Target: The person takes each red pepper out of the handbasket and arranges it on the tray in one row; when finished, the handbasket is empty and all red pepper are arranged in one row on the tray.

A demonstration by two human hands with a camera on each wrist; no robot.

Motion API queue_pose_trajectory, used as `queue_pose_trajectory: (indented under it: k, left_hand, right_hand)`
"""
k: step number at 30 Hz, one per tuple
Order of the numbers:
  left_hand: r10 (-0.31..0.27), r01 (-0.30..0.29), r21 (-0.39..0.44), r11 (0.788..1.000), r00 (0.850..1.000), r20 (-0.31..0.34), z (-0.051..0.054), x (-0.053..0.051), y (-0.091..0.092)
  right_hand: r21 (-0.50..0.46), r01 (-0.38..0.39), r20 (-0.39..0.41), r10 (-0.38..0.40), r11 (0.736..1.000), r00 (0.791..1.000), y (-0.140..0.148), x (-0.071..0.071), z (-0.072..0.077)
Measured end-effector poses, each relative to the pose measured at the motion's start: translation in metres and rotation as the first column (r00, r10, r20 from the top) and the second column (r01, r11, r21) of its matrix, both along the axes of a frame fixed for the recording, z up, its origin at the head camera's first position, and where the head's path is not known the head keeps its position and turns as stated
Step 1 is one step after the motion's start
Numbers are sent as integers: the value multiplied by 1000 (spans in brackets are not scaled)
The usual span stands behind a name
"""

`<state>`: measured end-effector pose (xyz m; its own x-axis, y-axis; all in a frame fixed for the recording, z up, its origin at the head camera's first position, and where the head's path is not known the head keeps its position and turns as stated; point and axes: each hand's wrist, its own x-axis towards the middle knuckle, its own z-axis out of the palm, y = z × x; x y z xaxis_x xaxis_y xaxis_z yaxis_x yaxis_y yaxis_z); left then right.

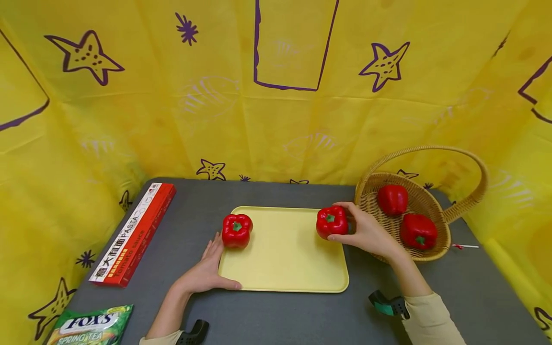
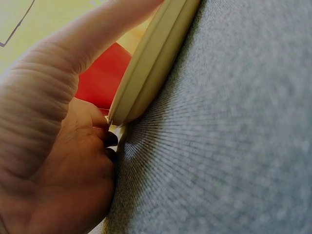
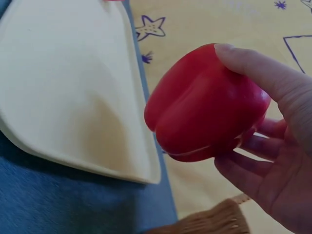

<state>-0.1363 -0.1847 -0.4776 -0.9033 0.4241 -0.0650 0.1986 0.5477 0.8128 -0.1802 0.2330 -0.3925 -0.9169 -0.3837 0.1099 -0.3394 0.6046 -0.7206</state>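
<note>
A red bell pepper [image 1: 331,223] with a green stem is held in my right hand [image 1: 366,231], thumb on one side and fingers on the other. In the right wrist view this pepper [image 3: 209,105] is above the table beside the tray's edge. The pale yellow tray [image 1: 284,258] lies on the table between my hands. At its lower left corner rests my left hand [image 1: 209,273], thumb along the front rim and fingers extended by the left side. A second red bell pepper [image 1: 237,231] sits on the tray's upper left corner, close to the left fingertips.
A wicker basket [image 1: 446,235] with a tall handle stands right of the tray, holding two red bell peppers [image 1: 392,199]. At left lie a red pasta box [image 1: 133,235] and a green Fox's bag [image 1: 92,326]. Near the basket is a lollipop [image 1: 465,246].
</note>
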Motion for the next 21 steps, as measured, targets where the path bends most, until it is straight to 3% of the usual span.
queue_pose_trajectory:
  k: [6, 17, 21]
  left_hand:
    - [-3, 3, -2, 1000, 1000, -12, -2, -1, 0]
    - [-3, 3, 9, 1000, 1000, -14, -4, 0, -2]
    - [-6, 6, 13, 1000, 1000, -11, -4, -1, -1]
  right_hand:
    - [-34, 5, 10, -5, 999, 1000, -8, 0, -13]
    - [-121, 23, 135, -6, 992, 991, -23, 1, -37]
    - [-158, 17, 144, 6, 987, 990, -29, 3, -41]
